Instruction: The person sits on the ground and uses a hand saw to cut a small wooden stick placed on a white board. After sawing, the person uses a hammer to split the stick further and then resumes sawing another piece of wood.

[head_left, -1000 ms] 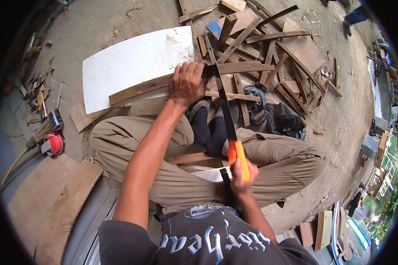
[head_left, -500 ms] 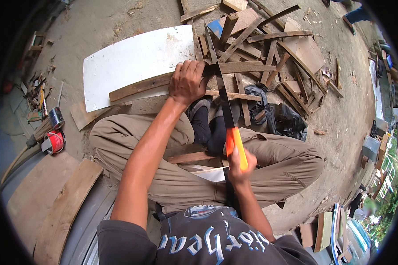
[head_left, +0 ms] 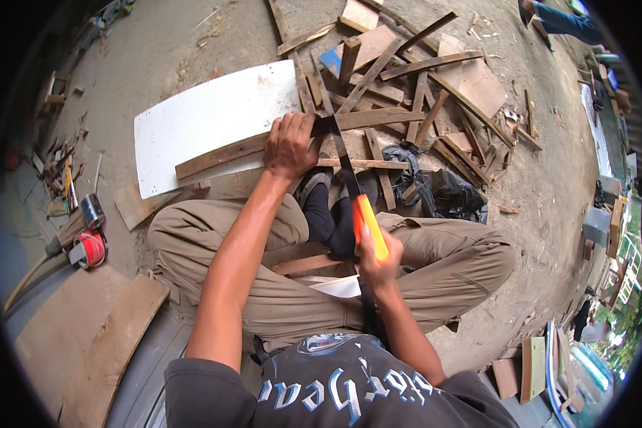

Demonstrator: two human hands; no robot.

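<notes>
Left hand (head_left: 290, 146): pressed flat on the wooden plank (head_left: 221, 153), fingers spread.
Right hand (head_left: 378, 258): fist closed around the orange-handled saw (head_left: 349, 182).

A seated person saws timber on a bare concrete floor (head_left: 192, 43). The left hand (head_left: 289, 146) presses flat on a long wooden plank (head_left: 221, 153) that lies across a white board (head_left: 207, 114), while the right hand (head_left: 378, 250) closes around the orange handle of a handsaw (head_left: 349, 178) whose dark blade meets the plank just beside the left hand's fingers. Both dark-socked feet (head_left: 332, 210) sit below the plank, between the knees. A heap of scrap wood (head_left: 421, 85) lies beyond, with a black plastic bag (head_left: 442, 189) near it. A red tape measure (head_left: 89, 248) rests at far left.
</notes>
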